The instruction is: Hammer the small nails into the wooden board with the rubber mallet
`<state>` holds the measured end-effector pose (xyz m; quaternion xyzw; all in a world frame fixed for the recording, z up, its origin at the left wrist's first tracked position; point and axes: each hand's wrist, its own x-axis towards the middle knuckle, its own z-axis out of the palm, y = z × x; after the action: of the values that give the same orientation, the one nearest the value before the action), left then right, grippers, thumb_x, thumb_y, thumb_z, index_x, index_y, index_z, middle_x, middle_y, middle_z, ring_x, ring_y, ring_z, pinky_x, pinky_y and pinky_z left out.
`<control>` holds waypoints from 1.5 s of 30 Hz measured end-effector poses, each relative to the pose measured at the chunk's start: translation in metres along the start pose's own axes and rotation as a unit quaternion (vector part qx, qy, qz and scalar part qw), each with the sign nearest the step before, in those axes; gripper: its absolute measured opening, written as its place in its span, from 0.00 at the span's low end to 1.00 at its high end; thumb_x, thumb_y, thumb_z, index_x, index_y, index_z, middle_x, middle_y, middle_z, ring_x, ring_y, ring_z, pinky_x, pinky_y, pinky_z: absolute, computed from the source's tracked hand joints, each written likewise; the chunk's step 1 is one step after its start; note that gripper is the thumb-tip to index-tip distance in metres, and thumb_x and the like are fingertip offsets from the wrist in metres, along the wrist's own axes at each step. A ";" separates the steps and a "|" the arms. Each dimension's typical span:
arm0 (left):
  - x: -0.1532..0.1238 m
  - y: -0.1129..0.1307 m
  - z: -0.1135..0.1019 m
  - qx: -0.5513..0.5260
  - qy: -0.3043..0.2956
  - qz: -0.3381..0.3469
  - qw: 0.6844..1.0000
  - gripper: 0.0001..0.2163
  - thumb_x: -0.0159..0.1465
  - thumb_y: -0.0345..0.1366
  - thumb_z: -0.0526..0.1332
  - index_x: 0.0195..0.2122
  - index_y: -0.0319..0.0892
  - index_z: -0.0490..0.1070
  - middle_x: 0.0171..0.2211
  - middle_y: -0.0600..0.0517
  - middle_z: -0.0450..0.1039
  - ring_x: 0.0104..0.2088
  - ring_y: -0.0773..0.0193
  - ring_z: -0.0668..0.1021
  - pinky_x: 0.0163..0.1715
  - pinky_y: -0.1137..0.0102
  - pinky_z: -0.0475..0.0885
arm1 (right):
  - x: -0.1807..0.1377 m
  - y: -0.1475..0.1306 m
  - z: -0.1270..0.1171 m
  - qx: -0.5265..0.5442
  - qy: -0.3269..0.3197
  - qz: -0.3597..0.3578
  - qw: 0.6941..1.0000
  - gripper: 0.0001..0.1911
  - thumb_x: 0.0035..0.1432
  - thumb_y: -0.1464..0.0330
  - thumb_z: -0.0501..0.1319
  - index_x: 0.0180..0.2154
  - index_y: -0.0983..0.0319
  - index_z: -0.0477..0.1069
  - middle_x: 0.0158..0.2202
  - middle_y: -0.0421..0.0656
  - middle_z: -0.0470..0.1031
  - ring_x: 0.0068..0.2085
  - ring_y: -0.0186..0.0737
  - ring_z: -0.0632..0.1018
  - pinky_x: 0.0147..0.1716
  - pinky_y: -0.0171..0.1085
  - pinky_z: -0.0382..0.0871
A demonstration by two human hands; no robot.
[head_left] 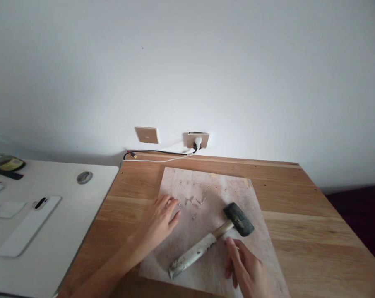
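Observation:
My left hand [161,221] lies flat on a pale board [206,182] on the wooden table [299,215], fingers apart, fingertips touching several small nails [195,202] scattered there. A black-headed mallet [212,239] with a worn pale handle lies diagonally across the board. My right hand [245,269] hovers near the front edge, fingers loosely curled, just right of the handle and below the mallet head, holding nothing. A row of tiny nails or holes dots the board's far part.
A white desk [66,231] adjoins on the left with a white phone [29,225], a grey round cap [84,177] and small items at its far left. A wall socket [198,140] with plugged cables sits behind the table, beside a switch plate [146,134].

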<state>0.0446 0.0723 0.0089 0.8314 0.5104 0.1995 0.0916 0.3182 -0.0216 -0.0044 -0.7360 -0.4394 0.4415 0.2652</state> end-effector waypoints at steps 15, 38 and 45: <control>0.107 0.000 0.028 -0.046 -0.116 0.184 0.975 0.15 0.66 0.18 0.58 0.46 0.42 0.77 0.48 0.47 0.77 0.49 0.57 0.79 0.52 0.64 0.74 | 0.015 -0.013 -0.015 0.391 -0.018 0.107 0.914 0.29 0.42 0.44 0.75 0.31 0.58 0.70 0.29 0.44 0.83 0.29 0.48 0.85 0.29 0.42 0.81; 0.187 0.070 0.079 -0.169 -0.146 0.176 0.959 0.07 0.65 0.23 0.62 0.37 0.40 0.78 0.37 0.48 0.78 0.37 0.60 0.80 0.41 0.69 0.72 | 0.021 0.011 -0.060 0.009 0.121 -0.018 0.992 0.45 0.63 0.42 0.52 0.67 0.68 0.60 0.13 0.29 0.65 0.13 0.42 0.71 0.15 0.36 0.64; 0.201 0.084 0.105 -0.207 -0.141 0.180 0.951 0.09 0.64 0.22 0.62 0.39 0.39 0.80 0.39 0.47 0.80 0.39 0.59 0.81 0.43 0.68 0.74 | 0.008 0.020 -0.060 0.014 0.148 -0.011 0.989 0.41 0.65 0.43 0.51 0.66 0.66 0.63 0.13 0.29 0.64 0.14 0.41 0.70 0.16 0.35 0.63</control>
<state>0.2378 0.2162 -0.0079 0.8920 0.2813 0.1944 0.2956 0.3812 -0.0238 0.0045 -0.7849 -0.3966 0.3307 0.3426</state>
